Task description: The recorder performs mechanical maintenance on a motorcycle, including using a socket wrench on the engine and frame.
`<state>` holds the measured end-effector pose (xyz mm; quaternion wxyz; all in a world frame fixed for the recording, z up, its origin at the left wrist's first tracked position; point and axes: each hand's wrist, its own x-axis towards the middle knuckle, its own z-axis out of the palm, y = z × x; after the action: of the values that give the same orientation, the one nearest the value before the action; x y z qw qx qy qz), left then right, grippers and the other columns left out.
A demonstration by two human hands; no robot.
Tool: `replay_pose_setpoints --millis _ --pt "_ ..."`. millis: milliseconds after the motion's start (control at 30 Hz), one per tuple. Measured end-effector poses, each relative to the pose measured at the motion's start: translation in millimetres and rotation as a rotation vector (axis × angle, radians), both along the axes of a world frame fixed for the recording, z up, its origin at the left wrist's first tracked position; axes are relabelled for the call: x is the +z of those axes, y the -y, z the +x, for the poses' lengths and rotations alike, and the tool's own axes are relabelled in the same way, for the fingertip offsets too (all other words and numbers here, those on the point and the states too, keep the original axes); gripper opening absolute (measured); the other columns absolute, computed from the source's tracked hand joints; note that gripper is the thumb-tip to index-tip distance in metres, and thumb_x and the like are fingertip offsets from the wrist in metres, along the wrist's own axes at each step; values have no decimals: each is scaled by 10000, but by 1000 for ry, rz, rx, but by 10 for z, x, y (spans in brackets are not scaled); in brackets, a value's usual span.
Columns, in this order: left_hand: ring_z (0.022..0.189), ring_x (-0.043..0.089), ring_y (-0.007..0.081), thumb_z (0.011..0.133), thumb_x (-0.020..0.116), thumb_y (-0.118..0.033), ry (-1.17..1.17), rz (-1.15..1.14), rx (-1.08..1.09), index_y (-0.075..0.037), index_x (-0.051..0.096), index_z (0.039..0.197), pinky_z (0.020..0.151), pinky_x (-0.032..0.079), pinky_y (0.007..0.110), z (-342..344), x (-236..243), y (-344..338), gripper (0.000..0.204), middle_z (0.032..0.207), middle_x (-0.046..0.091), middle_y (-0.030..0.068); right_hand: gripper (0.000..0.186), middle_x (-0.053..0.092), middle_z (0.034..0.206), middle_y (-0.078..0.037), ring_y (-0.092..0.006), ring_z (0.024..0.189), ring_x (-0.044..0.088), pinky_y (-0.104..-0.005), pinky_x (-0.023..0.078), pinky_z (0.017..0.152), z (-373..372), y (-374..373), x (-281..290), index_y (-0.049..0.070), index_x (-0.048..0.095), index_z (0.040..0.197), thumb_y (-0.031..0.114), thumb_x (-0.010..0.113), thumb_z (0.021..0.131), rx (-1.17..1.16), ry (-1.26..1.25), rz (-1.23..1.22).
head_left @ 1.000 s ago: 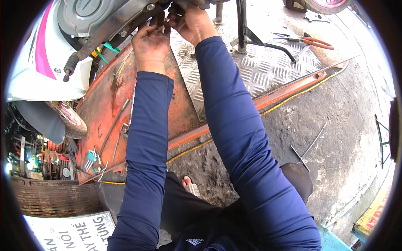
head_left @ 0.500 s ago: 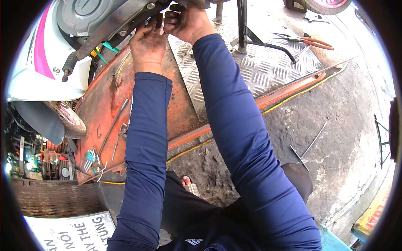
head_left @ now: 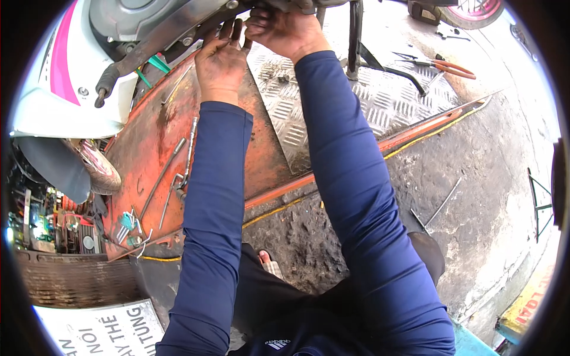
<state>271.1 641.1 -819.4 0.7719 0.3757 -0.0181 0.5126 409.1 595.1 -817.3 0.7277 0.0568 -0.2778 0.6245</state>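
Both my hands reach up under a motorbike's engine [head_left: 132, 22], at the top of the view. My left hand [head_left: 221, 70] shows its palm, with dirty fingers stretched upward and slightly apart against the dark underside. Close beside it, my right hand [head_left: 288, 34] has its fingers curled together under the frame. Whatever lies between those fingers is hidden. To the left of my hands, a footpeg [head_left: 108, 80] with a ribbed rubber sleeve sticks out. The bike's dark stand [head_left: 354, 41] rests on a metal tread plate [head_left: 380, 105] right of my right wrist.
An orange-red lift platform [head_left: 267, 142] lies beneath, with a long rod [head_left: 160, 178] and a wrench [head_left: 191, 148] on it. Orange-handled pliers [head_left: 454, 69] lie at the far right. On the floor is a T-shaped tool [head_left: 436, 207]. A tyre [head_left: 77, 279] and a sign [head_left: 107, 326] sit lower left.
Both hands have shifted slightly right in the view, along with much of the scene. My left fingers look straighter now. More of the wrench beside my left sleeve shows.
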Motion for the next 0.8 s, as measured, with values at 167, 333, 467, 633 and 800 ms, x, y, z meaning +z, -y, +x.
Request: replay_pose_setpoints --millis 167,333,467,633,800 --pt "1188 462 298 717 489 22 -44 29 19 -109 553 1168 957 369 515 -59 -23 -48 474 1206 543 109 316 601 972 -56 -149 826 561 -281 474 718 85 214 -54 40 553 1046 339 492 964 -137 617 -248" --pt "1242 417 333 719 496 45 -36 4 29 -101 531 1210 1016 347 517 -51 -63 -47 513 1331 471 158 229 683 892 -209 -304 866 677 -404 534 779 -90 292 -171 -4 702 895 190 608 819 -811 2416 -144" --pt "1254 402 340 726 477 61 -83 38 37 -117 511 1227 1008 346 535 77 -38 61 533 1356 446 190 232 677 946 -212 -345 917 664 -426 523 815 -77 164 -489 27 708 933 70 538 780 -1112 2265 -119" --pt "1192 457 315 731 489 1 -173 -7 263 -118 487 1193 966 348 524 39 9 39 477 1268 514 171 223 680 937 -177 -307 904 664 -398 532 787 68 -346 -201 20 678 940 148 616 768 -1147 1453 -464" --pt "1120 505 289 742 488 -22 -169 -127 315 -95 491 1157 933 359 514 177 -53 90 422 1176 543 154 166 636 899 -98 -257 803 604 -382 480 681 229 -1034 -192 19 606 1000 139 570 890 -815 290 -114"
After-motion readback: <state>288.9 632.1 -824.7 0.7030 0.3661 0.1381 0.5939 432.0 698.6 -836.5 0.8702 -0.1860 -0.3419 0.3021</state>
